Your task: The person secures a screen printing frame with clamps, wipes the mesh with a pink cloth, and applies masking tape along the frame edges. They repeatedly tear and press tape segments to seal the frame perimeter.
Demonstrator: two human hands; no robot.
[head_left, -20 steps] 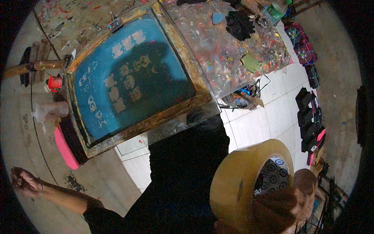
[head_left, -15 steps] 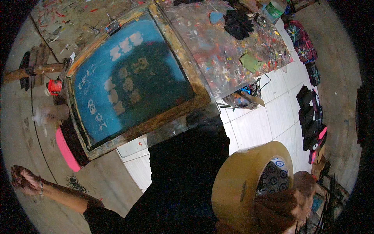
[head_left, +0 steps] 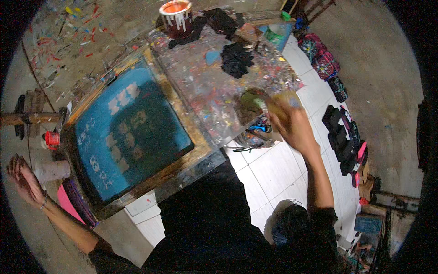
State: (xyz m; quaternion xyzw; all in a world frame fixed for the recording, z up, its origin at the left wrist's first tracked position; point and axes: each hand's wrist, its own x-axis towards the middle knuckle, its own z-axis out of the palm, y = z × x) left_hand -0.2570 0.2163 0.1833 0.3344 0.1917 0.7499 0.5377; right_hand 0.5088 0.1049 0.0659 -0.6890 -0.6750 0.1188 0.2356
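1. Tan tape roll (head_left: 284, 101) sits gripped in the right hand (head_left: 292, 125), over the paint-spattered table's (head_left: 214, 98) near edge.
2. Left hand (head_left: 23, 176) hangs spread, holding nothing, beside the blue printing screen (head_left: 130, 134).
3. Beyond both: a paint can (head_left: 176, 17).

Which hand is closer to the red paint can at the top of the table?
The right hand. It reaches over the paint-spattered table's near right edge, below and right of the paint can. The left hand is far off at lower left, beyond the blue screen frame.
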